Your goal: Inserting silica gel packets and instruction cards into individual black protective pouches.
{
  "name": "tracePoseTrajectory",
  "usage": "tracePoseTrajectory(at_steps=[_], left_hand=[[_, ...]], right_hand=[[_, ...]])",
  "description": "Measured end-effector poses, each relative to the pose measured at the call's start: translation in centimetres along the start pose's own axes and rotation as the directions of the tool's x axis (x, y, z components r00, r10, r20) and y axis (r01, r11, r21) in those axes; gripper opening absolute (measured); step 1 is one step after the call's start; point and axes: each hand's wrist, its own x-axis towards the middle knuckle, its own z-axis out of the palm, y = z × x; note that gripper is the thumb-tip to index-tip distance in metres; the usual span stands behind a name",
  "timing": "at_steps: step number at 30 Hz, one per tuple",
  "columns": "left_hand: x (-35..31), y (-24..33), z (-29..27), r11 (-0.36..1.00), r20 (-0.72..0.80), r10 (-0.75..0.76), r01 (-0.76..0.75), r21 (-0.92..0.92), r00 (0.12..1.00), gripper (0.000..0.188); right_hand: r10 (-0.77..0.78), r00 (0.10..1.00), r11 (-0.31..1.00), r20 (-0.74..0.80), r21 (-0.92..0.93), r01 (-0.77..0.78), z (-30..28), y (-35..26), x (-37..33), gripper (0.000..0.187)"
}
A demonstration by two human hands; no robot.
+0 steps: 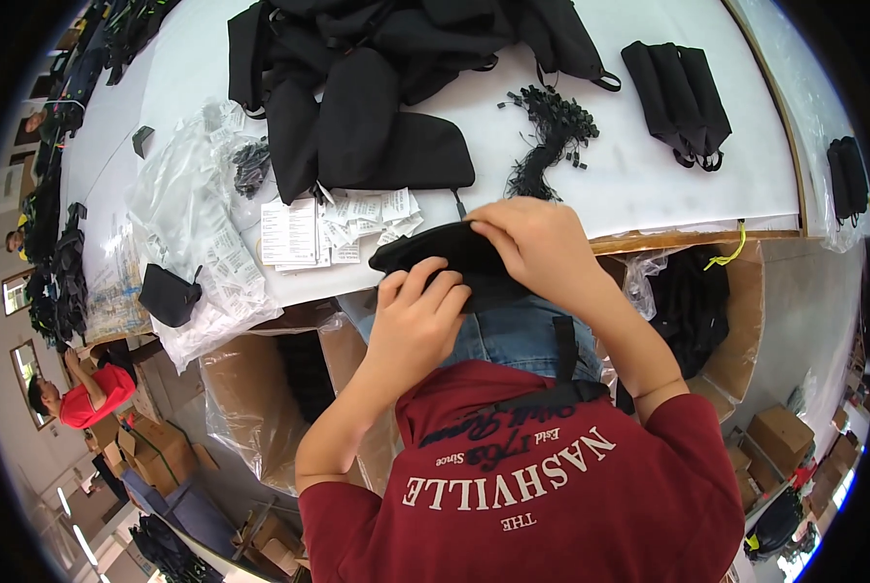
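A black fabric pouch [445,245] is held at the table's near edge, in front of my body. My left hand [417,316] grips its near left side with bent fingers. At its right end, my right hand [540,249] pinches the upper edge between thumb and fingers. A short black tab [459,204] sticks up by the right fingertips. Just beyond lie white printed labels [367,216] and a stack of white paper slips [290,233]. Further off is a large heap of black pouches [357,117].
A bundle of black tag cords [550,136] and several lined-up black pouches [676,102] lie right. Left are a clear plastic bag [187,185] and a small black pouch [171,294]. Open cartons [250,398] stand below the table edge. A person in red [100,394] is far left.
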Motion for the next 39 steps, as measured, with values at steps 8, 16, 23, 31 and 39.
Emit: tracePoseTrajectory(at_steps=[8, 16, 23, 31, 39], left_hand=[[1.7, -2.0, 1.8, 0.988, 0.303, -0.105, 0.133, -0.074, 0.947, 0.032], [2.2, -3.0, 2.1, 0.981, 0.362, -0.18, 0.195, -0.005, 0.915, 0.046], [3.8, -3.2, 1.9, 0.976, 0.347, -0.173, 0.209, -0.068, 0.922, 0.052], [3.3, -3.0, -0.6, 0.907, 0.176, -0.283, 0.323, -0.27, 0.943, 0.023], [0.2, -3.8, -2.9, 0.857, -0.044, -0.43, 0.392, -0.335, 0.902, 0.028]], right_hand=[[-0.095, 0.977, 0.991, 0.191, 0.111, 0.075, 1.1, 1.4, 1.4, 0.02], [0.159, 0.965, 0.983, 0.211, -0.121, -0.136, -2.1, 4.1, -6.1, 0.054], [0.391, 0.894, 0.9, 0.219, 0.11, -0.421, -0.8, 5.4, -9.9, 0.025], [0.645, 0.751, 0.002, 0.14, 0.983, -0.185, -4.8, 7.4, -9.3, 0.018], [0.106, 0.832, 0.146, 0.545, 0.819, -0.555, -6.9, 8.5, -8.5, 0.031]])
